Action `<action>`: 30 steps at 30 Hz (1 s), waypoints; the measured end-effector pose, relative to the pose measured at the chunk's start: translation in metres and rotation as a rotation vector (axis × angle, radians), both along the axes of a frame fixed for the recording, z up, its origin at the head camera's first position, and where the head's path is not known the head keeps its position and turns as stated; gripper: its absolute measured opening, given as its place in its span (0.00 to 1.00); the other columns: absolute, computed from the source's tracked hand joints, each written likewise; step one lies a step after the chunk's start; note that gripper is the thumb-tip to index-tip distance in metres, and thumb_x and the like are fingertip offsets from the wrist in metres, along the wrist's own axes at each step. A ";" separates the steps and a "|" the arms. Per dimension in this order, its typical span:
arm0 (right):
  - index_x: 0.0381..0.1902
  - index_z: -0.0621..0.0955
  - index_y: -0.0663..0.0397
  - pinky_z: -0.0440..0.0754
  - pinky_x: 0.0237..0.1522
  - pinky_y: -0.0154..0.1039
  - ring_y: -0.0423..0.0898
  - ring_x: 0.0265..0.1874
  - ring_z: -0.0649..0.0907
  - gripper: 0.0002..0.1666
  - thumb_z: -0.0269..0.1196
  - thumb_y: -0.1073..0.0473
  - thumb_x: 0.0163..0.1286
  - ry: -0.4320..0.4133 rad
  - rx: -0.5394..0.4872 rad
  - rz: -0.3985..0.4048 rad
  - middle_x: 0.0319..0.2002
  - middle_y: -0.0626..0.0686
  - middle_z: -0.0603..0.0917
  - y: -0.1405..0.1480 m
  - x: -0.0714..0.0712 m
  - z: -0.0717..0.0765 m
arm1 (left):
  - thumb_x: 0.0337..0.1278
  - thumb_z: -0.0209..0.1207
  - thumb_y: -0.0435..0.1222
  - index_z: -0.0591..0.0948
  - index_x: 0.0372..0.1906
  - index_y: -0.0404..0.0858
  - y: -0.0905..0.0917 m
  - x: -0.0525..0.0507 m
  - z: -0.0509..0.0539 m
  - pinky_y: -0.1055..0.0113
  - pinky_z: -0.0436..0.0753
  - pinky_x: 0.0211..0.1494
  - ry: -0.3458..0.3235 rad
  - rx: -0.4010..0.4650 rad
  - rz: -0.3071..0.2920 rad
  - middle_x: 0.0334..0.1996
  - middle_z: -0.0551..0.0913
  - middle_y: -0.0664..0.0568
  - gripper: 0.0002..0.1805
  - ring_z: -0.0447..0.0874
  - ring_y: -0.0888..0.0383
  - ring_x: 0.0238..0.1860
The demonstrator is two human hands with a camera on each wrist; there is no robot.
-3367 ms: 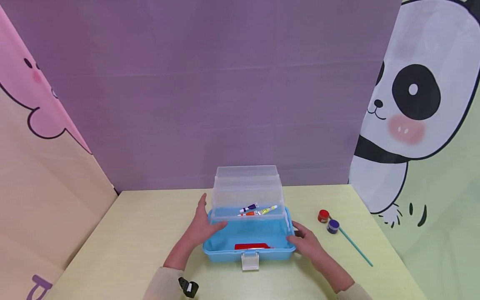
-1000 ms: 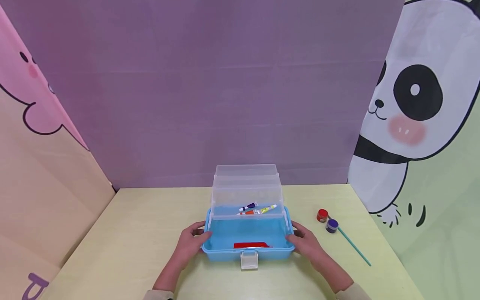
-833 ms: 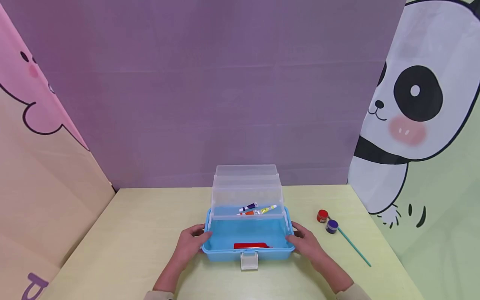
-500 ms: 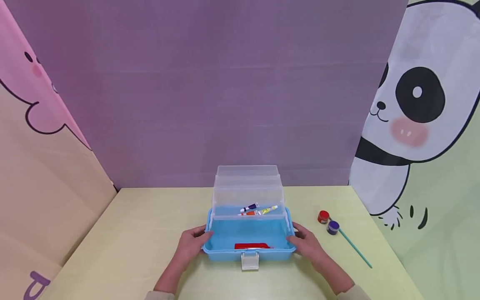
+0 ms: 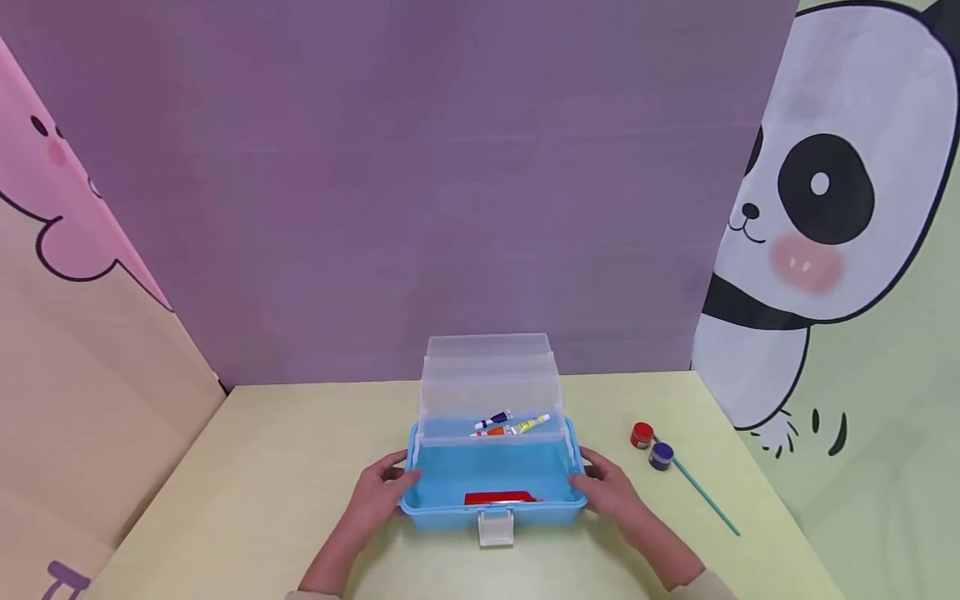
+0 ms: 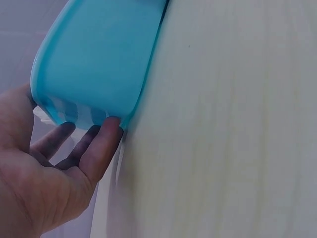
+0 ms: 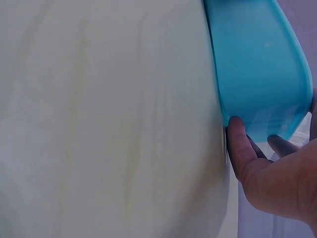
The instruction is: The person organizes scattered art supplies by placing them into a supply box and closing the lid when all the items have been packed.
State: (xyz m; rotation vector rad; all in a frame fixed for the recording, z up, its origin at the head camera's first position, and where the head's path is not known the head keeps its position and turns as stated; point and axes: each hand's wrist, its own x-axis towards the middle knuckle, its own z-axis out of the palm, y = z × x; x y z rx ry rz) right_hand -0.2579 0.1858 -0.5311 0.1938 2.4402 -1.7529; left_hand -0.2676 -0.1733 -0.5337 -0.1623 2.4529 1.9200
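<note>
A purple backdrop [image 5: 375, 183] stands behind a pale wood-grain table [image 5: 300, 467]. The box [image 5: 442, 521] sits upright on the table, toward its near side and just right of centre. The body is smooth, light blue and shallow, with rounded corners and a raised rim of the same colour; the wrist views show its outer wall as glossy turquoise. The translucent colourless lid section [image 5: 487, 375] is raised at the rear in stepped panels, exposing the blue interior.

The left hand [image 5: 377, 492] grips the left end of the box: thumb over the rim, fingers bent against the outer wall. The right hand [image 5: 611, 492] grips the right end in the same manner. Both are partly closed, spanning the wall height.

A teal brush [image 5: 708, 496] lies diagonally on the table, right of the box. Inside the box, a red tube [image 5: 498, 497] lies along the front wall. A white latch [image 5: 496, 529] hangs at the middle of the front.

A red jar [image 5: 641, 435] and a purple jar [image 5: 661, 456] stand beside the brush. Purple [image 5: 492, 419], orange [image 5: 491, 432] and yellow [image 5: 531, 424] small tubes show at the lower lid section; whether inside or behind it cannot be told.
</note>
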 end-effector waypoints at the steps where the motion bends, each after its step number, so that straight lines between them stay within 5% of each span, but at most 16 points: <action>1: 0.70 0.66 0.58 0.84 0.42 0.50 0.59 0.50 0.79 0.40 0.66 0.54 0.63 -0.002 0.002 -0.002 0.57 0.66 0.75 0.000 0.000 0.000 | 0.58 0.66 0.40 0.73 0.64 0.32 0.000 0.000 0.000 0.57 0.86 0.32 -0.004 -0.006 -0.007 0.43 0.78 0.40 0.31 0.81 0.49 0.37; 13: 0.70 0.67 0.59 0.85 0.41 0.49 0.58 0.47 0.79 0.40 0.66 0.57 0.62 0.003 0.021 0.002 0.53 0.64 0.77 -0.001 0.002 0.006 | 0.60 0.63 0.38 0.69 0.67 0.31 -0.002 0.005 0.003 0.54 0.86 0.35 -0.002 -0.008 -0.054 0.46 0.77 0.37 0.32 0.81 0.47 0.40; 30: 0.69 0.68 0.59 0.84 0.42 0.49 0.57 0.49 0.79 0.39 0.66 0.50 0.65 0.010 0.008 0.075 0.55 0.64 0.77 0.004 0.000 0.010 | 0.61 0.63 0.37 0.70 0.66 0.30 0.000 0.003 0.002 0.56 0.86 0.33 0.005 -0.007 -0.042 0.45 0.78 0.38 0.31 0.81 0.49 0.37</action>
